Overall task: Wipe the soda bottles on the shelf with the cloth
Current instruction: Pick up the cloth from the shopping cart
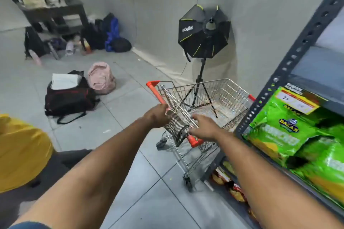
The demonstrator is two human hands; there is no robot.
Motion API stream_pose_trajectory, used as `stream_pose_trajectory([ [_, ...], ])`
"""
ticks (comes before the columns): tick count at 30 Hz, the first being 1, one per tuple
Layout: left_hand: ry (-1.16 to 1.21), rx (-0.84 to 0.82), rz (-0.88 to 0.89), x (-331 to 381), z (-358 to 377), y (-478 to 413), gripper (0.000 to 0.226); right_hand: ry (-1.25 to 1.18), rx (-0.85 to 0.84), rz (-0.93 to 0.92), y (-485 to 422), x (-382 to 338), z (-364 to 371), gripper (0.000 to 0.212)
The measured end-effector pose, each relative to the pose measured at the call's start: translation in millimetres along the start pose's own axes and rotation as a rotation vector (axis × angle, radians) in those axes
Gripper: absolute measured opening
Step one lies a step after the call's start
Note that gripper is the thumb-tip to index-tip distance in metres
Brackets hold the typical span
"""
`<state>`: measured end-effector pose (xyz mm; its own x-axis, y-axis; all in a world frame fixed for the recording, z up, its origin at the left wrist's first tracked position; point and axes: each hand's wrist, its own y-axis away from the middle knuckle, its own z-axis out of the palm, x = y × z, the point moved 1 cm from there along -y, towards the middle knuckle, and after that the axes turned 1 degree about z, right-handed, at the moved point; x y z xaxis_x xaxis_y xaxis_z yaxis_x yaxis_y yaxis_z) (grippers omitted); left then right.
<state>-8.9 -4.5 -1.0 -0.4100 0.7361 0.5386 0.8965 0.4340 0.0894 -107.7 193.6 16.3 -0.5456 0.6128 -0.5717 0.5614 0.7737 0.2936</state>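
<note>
A black-and-white striped cloth (177, 130) hangs over the orange handle (155, 93) of a small wire shopping cart (223, 94). My left hand (158, 115) is closed on the cloth's upper end at the handle. Just right of the cloth, my right hand (202, 126) reaches over the handle with its fingers spread, its fingertips at the cloth's edge. No soda bottles are in view. The grey metal shelf (290, 57) stands at the right, next to the cart.
Green snack bags (290, 128) fill the shelf, with more packets below. A black softbox on a tripod (202, 31) stands behind the cart. A dark backpack (68, 98) and a pink bag (101, 78) lie on the tiled floor to the left. A yellow object (20, 152) sits at the near left.
</note>
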Motion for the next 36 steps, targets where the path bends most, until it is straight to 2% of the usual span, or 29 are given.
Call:
stream_pose_trajectory([
  [4, 0.21, -0.093, -0.111, -23, 22, -28, 0.053, -0.034, -0.101, 0.065, -29, -2, 28, 0.065],
  [8, 0.35, -0.07, -0.229, -32, 45, -50, 0.034, -0.041, -0.101, 0.1, -47, 2, 43, 0.056],
  [12, 0.44, -0.035, -0.365, -41, 60, -62, 0.054, -0.012, -0.058, 0.107, -59, 7, 56, 0.038],
  [14, 0.409, -0.042, -0.36, -45, 61, -65, 0.048, 0.0, -0.029, 0.102, -62, 12, 59, 0.04],
  [17, 0.394, -0.133, -0.279, -41, 50, -69, 0.018, -0.011, -0.007, 0.091, -63, 17, 59, 0.046],
  [21, 0.568, -0.233, -0.061, -6, 15, -63, 0.017, -0.068, 0.12, 0.096, -55, 16, 44, 0.038],
  [23, 0.61, -0.26, 0.045, 22, -5, -56, 0.017, -0.126, 0.255, 0.116, -43, 10, 25, 0.038],
  [28, 0.67, -0.307, 0.252, 101, -43, -41, 0.021, -0.309, 0.713, 0.054, -9, 2, -41, 0.064],
  [31, 0.746, -0.315, 0.352, 145, -54, -31, 0.013, -0.414, 0.777, -0.017, 23, 8, -82, 0.081],
  [33, 0.79, -0.326, 0.414, 170, -56, -24, 0.02, -0.46, 0.752, -0.076, 48, 15, -105, 0.075],
  [36, 0.739, -0.324, 0.494, 210, -52, -17, 0.026, -0.412, 0.857, -0.079, 94, 30, -132, 0.041],
])
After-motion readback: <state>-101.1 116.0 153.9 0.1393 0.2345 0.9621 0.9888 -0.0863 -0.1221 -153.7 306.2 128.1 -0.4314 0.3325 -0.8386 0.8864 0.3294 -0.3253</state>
